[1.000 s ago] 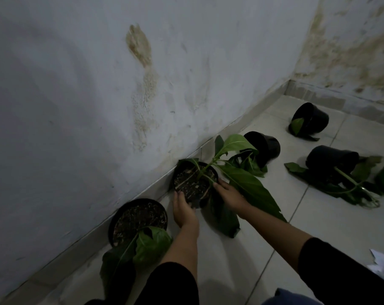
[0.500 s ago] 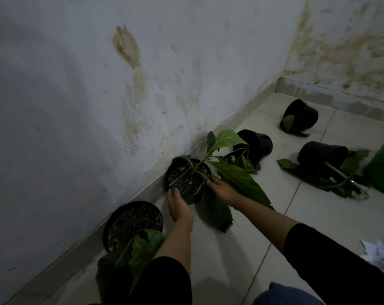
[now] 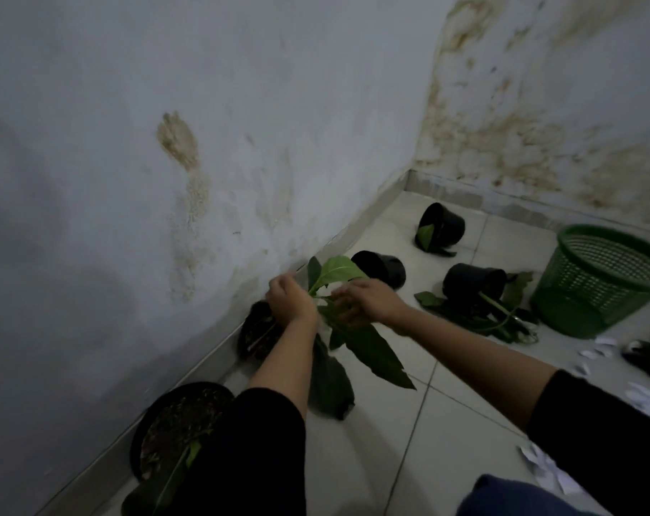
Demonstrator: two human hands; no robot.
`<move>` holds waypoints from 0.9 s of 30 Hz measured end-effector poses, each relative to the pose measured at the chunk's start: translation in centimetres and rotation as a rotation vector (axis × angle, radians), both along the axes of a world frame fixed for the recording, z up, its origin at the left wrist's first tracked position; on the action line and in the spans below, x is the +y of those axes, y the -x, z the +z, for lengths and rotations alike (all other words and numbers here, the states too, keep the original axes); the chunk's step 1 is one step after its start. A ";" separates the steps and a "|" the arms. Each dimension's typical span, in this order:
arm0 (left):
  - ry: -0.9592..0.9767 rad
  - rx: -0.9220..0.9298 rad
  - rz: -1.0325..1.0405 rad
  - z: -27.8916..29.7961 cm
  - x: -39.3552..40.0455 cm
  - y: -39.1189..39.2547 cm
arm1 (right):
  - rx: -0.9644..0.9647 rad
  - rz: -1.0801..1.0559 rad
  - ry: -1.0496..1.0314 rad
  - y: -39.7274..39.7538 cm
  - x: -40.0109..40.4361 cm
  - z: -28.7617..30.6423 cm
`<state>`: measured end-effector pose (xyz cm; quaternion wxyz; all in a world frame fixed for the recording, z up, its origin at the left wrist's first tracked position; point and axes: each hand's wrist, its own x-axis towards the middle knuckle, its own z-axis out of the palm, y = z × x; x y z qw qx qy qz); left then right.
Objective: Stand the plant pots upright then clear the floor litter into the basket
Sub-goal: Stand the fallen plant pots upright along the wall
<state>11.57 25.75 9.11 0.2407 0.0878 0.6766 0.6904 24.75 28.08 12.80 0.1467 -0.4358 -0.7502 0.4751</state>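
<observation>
Against the wall (image 3: 167,180), nearest the camera, one black pot (image 3: 178,418) stands upright with soil showing. Just beyond it the second pot (image 3: 258,331) also stands upright at the skirting, and both hands are up among its leaves (image 3: 371,351). The left hand (image 3: 289,303) hovers over the pot's rim with its fingers curled; whether they pinch a stem I cannot tell through the blur. The right hand (image 3: 368,301) lies on the foliage with fingers bent around a leaf or stem, seemingly tidying the plant.

So the uprighting step appears to be under way, with two pots done. Further right, three pots lie on their sides on the floor (image 3: 409,459): one (image 3: 381,268) just behind the hands, one (image 3: 442,225) near the corner, one (image 3: 474,283) with spilled leaves beside the green basket (image 3: 595,284). The next move likely calls for letting go of the leaves and reaching to the nearest fallen pot. White paper litter (image 3: 647,400) waits at the far right, not yet cleared.
</observation>
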 end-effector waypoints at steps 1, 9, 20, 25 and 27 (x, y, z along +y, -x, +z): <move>-0.029 -0.019 -0.063 0.6 0.3 -0.7 | 0.026 -0.046 0.021 -0.9 0.7 0.8; -0.084 0.137 -0.476 3.6 3.8 -5.8 | -0.122 -0.209 0.129 -8.6 5.8 2.0; -0.014 0.191 -0.481 2.7 10.5 -9.1 | -0.070 -0.207 0.126 -15.5 14.9 -3.5; 0.085 0.153 -0.434 2.3 13.5 -11.2 | -0.061 -0.149 0.145 -17.6 16.9 -4.5; 0.139 0.107 -0.429 3.1 14.7 -12.5 | -0.071 -0.136 0.142 -18.7 17.7 -4.1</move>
